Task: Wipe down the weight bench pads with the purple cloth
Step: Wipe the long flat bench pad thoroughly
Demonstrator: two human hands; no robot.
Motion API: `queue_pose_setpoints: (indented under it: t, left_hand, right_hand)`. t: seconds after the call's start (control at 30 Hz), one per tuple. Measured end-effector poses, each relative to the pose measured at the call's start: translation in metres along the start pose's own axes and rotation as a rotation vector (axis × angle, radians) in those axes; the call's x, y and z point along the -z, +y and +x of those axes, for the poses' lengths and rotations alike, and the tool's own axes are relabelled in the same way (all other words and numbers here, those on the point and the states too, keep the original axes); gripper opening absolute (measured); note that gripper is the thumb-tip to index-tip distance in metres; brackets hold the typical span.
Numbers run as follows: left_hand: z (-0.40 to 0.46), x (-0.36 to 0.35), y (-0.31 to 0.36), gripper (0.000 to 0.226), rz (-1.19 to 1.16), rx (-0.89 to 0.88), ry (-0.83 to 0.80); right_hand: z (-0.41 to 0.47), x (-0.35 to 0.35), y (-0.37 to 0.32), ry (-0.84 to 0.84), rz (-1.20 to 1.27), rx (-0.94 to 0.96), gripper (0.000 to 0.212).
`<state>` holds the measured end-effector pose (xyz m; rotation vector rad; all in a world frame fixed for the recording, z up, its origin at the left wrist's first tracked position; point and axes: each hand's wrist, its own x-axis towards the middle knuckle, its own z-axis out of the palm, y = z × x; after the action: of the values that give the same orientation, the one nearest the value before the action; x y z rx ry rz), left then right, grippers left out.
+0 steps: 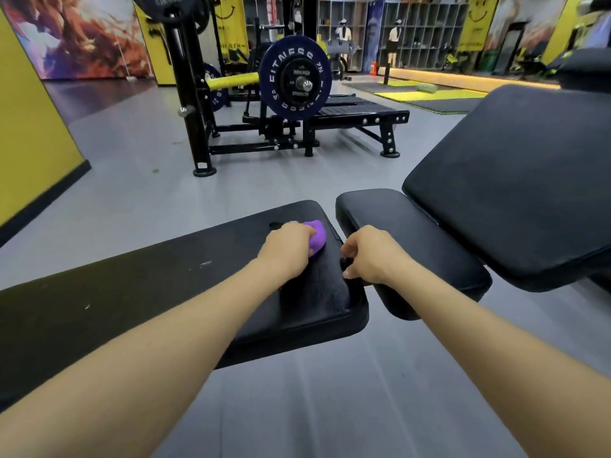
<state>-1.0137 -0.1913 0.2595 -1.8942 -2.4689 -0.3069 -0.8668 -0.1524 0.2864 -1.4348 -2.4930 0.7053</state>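
Black padding covers three pads: one long flat bench (pixel 132 292) pad at the left, one small seat pad (pixel 413 233) in the middle, and one large tilted back pad (pixel 515 183) at the right. One purple cloth (pixel 316 235) lies on the flat pad, close to its far right corner. The left hand (pixel 287 248) presses on it with curled fingers and covers most of it, so only one bunched end shows. The right hand (pixel 370 256) rests at the gap between the flat pad and the seat pad, fingers bent down; I cannot tell if it grips anything. Behind, on the grey floor (pixel 139 150), stands one black machine with a dark blue weight plate (pixel 295 77).
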Motion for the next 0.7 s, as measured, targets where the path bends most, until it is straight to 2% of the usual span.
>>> queue_pose_setpoints:
  t: [0.17,0.3,0.43,0.57,0.63,0.7]
  left_hand:
    - [-0.032,-0.004,-0.011,0.012,0.022,-0.165,-0.027]
    - [0.028,-0.004,-0.022,0.008,-0.062,-0.083,-0.027]
    - [0.054,-0.012,-0.031,0.020,-0.086,-0.033,0.002]
    - [0.011,-0.004,-0.042,0.030,-0.026,-0.152,-0.001]
    - [-0.008,-0.006,-0.047,0.026,-0.034,-0.209,0.000]
    - [-0.006,-0.007,-0.046,0.012,-0.050,-0.218,0.011]
  right_hand:
    - [0.013,-0.006,-0.008,0.043,-0.011,0.003,0.030]
    - [0.027,-0.016,-0.010,0.115,-0.065,-0.022,0.024]
    - [0.040,-0.029,-0.011,0.168,-0.123,-0.027,0.025]
    - [0.047,-0.036,-0.017,0.197,-0.161,-0.007,0.025]
    - [0.050,-0.037,-0.018,0.191,-0.171,-0.001,0.024]
    - [0.053,-0.037,-0.020,0.186,-0.161,0.000,0.024]
